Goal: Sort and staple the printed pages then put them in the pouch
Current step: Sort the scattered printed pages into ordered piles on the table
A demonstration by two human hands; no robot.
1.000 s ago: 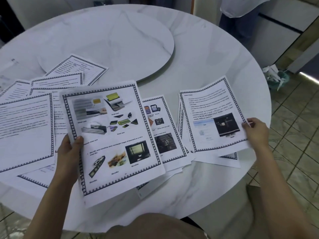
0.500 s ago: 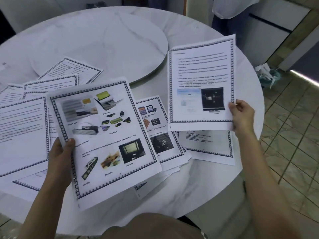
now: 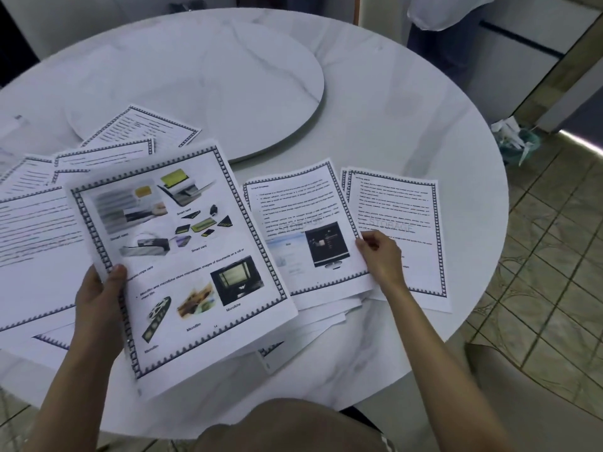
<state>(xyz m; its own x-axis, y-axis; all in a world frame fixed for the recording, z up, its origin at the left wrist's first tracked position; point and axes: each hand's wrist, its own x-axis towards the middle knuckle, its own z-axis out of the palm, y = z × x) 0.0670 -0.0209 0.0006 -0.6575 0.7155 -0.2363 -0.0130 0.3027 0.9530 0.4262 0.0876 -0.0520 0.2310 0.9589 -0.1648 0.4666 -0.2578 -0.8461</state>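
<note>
Printed pages with dark patterned borders lie spread over a round white marble table (image 3: 408, 102). My left hand (image 3: 98, 298) grips the left edge of a picture page (image 3: 182, 256) showing smart cards and microfilm, held tilted above the table. My right hand (image 3: 380, 256) pinches the right edge of a page with text and a monitor picture (image 3: 306, 230), which lies on the middle pile. To its right lies a text page (image 3: 401, 207) on another sheet. No stapler or pouch is visible.
Several text pages (image 3: 32, 236) fan out on the left of the table. A raised round turntable (image 3: 208, 83) sits at the table's centre. A person stands beyond the far edge at top right. A small bin (image 3: 515, 141) stands on the tiled floor to the right.
My right hand lifted the monitor-picture page off the right pile, raised it, then brought it down onto the middle pile. The picture page in my left hand stayed put.
</note>
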